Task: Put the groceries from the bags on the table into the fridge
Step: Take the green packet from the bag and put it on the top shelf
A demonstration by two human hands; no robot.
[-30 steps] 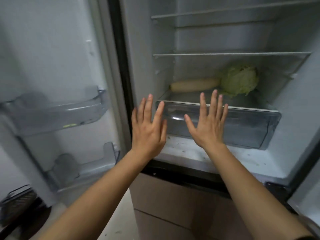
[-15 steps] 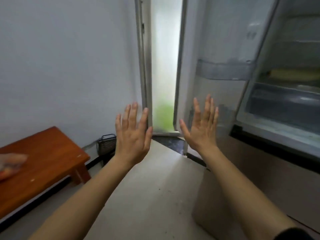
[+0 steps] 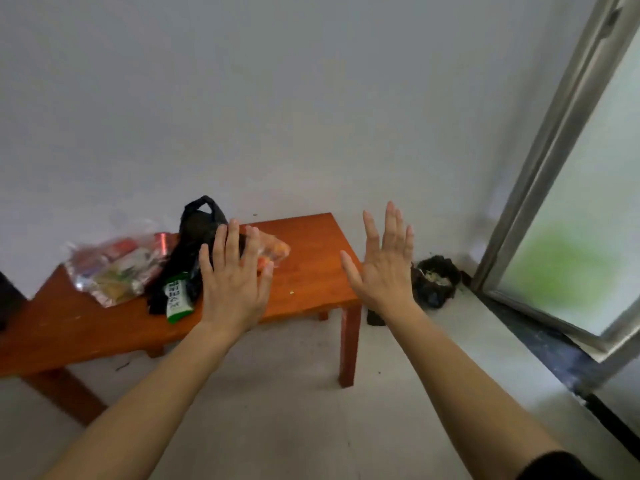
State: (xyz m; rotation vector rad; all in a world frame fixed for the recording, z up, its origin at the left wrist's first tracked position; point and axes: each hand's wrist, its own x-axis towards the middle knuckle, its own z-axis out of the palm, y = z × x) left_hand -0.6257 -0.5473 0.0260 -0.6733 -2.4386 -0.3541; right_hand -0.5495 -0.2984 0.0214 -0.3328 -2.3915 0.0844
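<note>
A low orange wooden table (image 3: 311, 278) stands against the white wall. On it lie a clear plastic bag of packaged goods (image 3: 114, 268), a black plastic bag (image 3: 194, 233) with a green-labelled pack (image 3: 176, 299) poking out, and a clear bag of orange items (image 3: 275, 252). My left hand (image 3: 233, 282) is raised in front of the black bag, fingers straight, holding nothing. My right hand (image 3: 382, 268) is up beside the table's right end, fingers spread, empty. The fridge is out of view.
A dark bundle with debris (image 3: 434, 280) sits on the floor in the corner, right of the table. A frosted glass door with a metal frame (image 3: 568, 216) fills the right side. Pale floor lies between me and the table.
My view has swung left from the open fridge to the table with the bags. Both hands stayed raised, open and empty.
</note>
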